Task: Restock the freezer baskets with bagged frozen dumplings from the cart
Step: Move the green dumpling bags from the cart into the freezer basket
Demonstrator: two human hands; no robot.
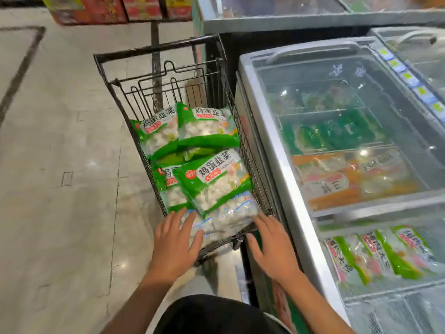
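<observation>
A black wire cart (224,75) stands on the shiny floor (60,165), just beside a long freezer (277,165) with a glass lid (361,104). The cart holds bags of frozen dumplings. Four green bags (212,182) lie on top, some leaning over each other. Under them, at the near end of the cart, lie clear bags with blue lines (236,210).

Both hands reach into the near end of the cart. The left hand (175,242) lies flat on a clear bag, with its fingers (187,222) straight and spread. It presses on the bag but does not grab it. The right hand (272,244) is also spread wide, with its fingertips at the edge of the clear bags, right by the cart's wire side. It holds nothing.

Inside the freezer, under the glass, sit more bags in wire baskets: dark green ones (337,133) far away, orange ones (337,182) in the middle, and green and red ones (385,254) close by. Red boxes (115,8) stand far off.
</observation>
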